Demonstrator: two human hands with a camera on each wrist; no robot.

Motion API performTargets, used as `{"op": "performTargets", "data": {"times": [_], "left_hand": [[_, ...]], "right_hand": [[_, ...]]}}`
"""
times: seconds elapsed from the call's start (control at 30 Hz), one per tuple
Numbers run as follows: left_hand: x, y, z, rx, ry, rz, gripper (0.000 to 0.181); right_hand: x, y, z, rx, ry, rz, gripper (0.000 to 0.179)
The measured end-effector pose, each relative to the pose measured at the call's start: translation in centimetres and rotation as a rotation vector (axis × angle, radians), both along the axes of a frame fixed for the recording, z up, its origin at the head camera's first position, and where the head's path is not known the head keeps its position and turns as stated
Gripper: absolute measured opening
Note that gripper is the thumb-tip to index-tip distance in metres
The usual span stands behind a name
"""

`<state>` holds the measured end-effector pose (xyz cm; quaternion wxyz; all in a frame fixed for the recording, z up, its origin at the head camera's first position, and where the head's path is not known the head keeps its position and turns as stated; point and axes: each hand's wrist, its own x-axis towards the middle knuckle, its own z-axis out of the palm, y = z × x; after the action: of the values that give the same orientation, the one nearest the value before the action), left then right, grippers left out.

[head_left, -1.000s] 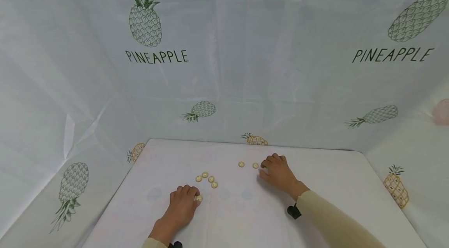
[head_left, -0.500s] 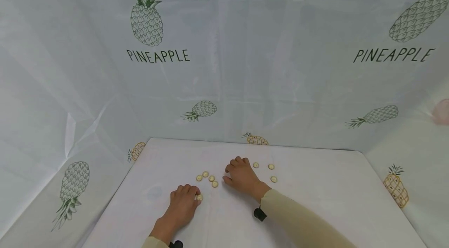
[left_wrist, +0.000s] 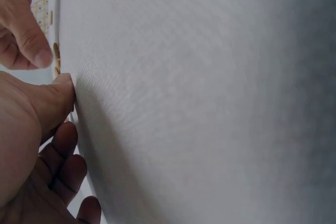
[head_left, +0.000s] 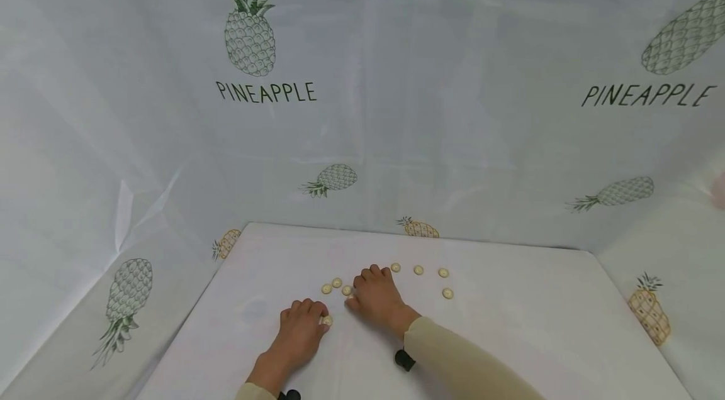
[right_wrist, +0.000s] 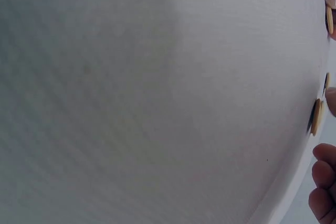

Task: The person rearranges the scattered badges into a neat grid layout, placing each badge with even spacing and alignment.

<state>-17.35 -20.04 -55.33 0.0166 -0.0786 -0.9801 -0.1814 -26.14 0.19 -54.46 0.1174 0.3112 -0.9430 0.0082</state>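
Small round pale-yellow discs lie flat on the white table in the head view. My left hand [head_left: 299,332] is low at centre-left and pinches one disc [head_left: 326,320] between thumb and fingers at the table surface. Up and to the right, my right hand [head_left: 378,297] is over the table with its fingers loosely bent. Its thumb is right at another disc [head_left: 350,299], which the hand mostly covers. In the right wrist view, the thumb [right_wrist: 331,99] overlaps the area just behind a disc [right_wrist: 316,117]. Three discs sit left of this hand, among them one disc [head_left: 337,283].
Several more discs, including one [head_left: 418,270] at the back, curve around to a disc [head_left: 448,293] right of my right hand. The white table [head_left: 538,318] meets a hanging pineapple-print cloth [head_left: 453,136] behind and at the sides.
My right hand has swept left from the right-hand discs to the left group, uncovering two discs on the right and covering one. My left hand stays on its disc. The head view has shifted slightly.
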Motion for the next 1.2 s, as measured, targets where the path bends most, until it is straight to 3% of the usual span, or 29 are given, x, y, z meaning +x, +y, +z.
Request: {"op": "performTargets", "data": {"times": [0.4,0.63,0.9,1.2], "left_hand": [[0.1,0.2,0.1,-0.007,0.007,0.005,0.017],[0.0,0.1,-0.1,-0.010,0.011,0.008,0.017],[0.0,0.0,-0.2,-0.019,0.013,0.010,0.018],[0.1,0.1,-0.1,-0.015,0.008,0.013,0.018]], "right_hand": [[0.2,0.0,-0.6,-0.039,-0.029,-0.004,0.029],[0.7,0.8,0.1,-0.083,-0.078,0.062,0.014],[0.7,1.7,0.2,-0.126,-0.133,0.038,0.023],[0.3,1.7,-0.4,-0.113,-0.092,0.078,0.020]]}}
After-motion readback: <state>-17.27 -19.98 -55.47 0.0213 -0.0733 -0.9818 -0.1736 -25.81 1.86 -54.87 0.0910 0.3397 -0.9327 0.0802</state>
